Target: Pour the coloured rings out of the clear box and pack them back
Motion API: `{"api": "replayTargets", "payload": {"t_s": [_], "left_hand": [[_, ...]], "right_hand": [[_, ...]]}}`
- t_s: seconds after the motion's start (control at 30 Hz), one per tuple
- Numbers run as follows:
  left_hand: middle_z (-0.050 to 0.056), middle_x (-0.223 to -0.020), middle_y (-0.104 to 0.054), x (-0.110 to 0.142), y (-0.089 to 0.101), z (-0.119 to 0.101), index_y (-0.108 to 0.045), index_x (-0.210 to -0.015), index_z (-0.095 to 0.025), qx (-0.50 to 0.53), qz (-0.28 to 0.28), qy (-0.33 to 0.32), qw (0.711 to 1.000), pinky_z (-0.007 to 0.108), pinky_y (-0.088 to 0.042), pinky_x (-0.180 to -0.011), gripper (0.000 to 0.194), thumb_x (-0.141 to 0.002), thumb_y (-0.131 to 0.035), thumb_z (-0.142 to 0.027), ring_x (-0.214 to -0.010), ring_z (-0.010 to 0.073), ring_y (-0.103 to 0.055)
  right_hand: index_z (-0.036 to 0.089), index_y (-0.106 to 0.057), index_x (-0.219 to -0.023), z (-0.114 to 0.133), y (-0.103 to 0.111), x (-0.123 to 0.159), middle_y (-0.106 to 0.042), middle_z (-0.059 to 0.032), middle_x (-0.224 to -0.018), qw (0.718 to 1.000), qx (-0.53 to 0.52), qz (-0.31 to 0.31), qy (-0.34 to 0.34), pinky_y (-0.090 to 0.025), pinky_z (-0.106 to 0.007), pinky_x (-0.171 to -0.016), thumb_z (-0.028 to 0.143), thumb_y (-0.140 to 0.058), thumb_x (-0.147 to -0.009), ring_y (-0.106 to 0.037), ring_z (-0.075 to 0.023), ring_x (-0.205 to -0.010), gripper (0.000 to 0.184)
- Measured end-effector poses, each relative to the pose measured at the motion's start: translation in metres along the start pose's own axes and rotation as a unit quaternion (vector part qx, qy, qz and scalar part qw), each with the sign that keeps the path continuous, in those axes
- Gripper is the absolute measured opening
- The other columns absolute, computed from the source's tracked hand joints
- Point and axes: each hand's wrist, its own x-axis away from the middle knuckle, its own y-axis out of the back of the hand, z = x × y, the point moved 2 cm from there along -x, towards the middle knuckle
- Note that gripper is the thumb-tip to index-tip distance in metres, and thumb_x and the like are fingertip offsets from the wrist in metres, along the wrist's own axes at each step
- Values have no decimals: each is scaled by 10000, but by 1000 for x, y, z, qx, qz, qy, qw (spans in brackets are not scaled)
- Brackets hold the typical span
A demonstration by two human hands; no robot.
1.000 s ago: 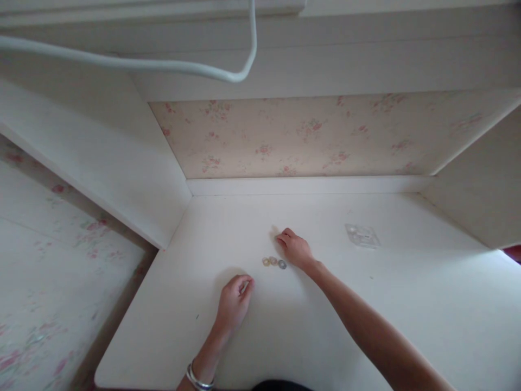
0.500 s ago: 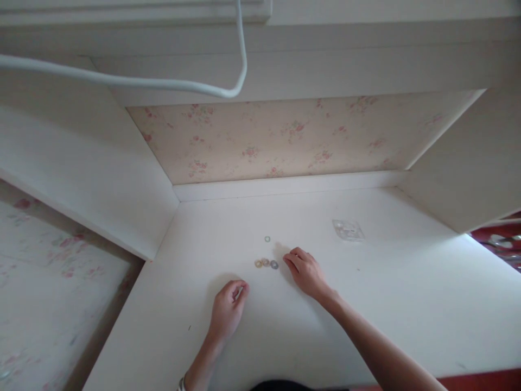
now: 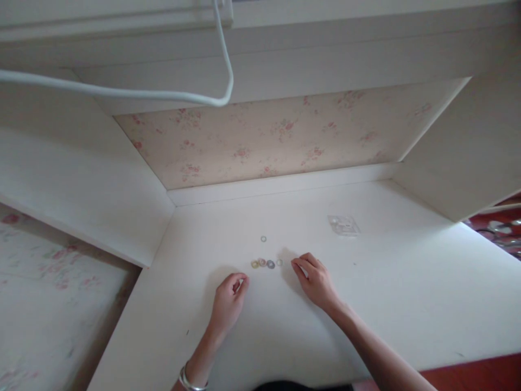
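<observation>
Between left hand (image 3: 228, 301) and right hand (image 3: 316, 282), both grips pinched closed: flat rings (image 3: 267, 264). Smooth worktop (image 3: 407, 282), floral wallpaper (image 3: 272, 142) at twelve o'clock.

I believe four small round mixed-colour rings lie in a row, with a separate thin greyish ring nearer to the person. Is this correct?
Not quite: the head view shows the separate thin greyish ring beyond the row of small round rings, nearer the flowered back wall.

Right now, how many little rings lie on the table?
5. In a row, left to right: yellowish ring, pinkish ring, grey ring, pale ring; farther back, a greenish ring. Others may be hidden.
</observation>
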Motion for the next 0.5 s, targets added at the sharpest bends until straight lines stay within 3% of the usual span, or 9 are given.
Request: {"api": "replayTargets", "payload": {"t_s": [0.2, 0.37, 0.5], "left_hand": [[40, -866, -650, -55, -15, -33, -645, -882, -192, -105, 38, -114, 987, 250, -430, -722, 260, -880, -436, -345, -749, 145, -573], [40, -957, -634, -97, -35, -45, -646, -933, -215, -220, 48, -111, 968, 247, -416, -772, 203, -873, -468, -291, -841, 148, -593], [38, -1025, -600, -112, -48, -44, -630, -989, -235, -283, 64, -100, 952, 246, -412, -754, 226, -894, -441, -315, -872, 147, -604]], "right_hand": [[220, -653, -920, -1, -1, 28, -592, -64, -860, 1000, -7, -4, -25, -449, -294, -713, 287, -397, -923, -560, -162, -761, 265], [220, -650, -927, -1, -1, 29, -588, -65, -867, 999, -15, -13, -39, -452, -285, -722, 286, -391, -923, -563, -159, -769, 268], [221, -648, -916, -5, -1, 27, -581, -62, -870, 997, -45, -26, -59, -456, -260, -691, 308, -384, -924, -564, -148, -745, 278]]}}
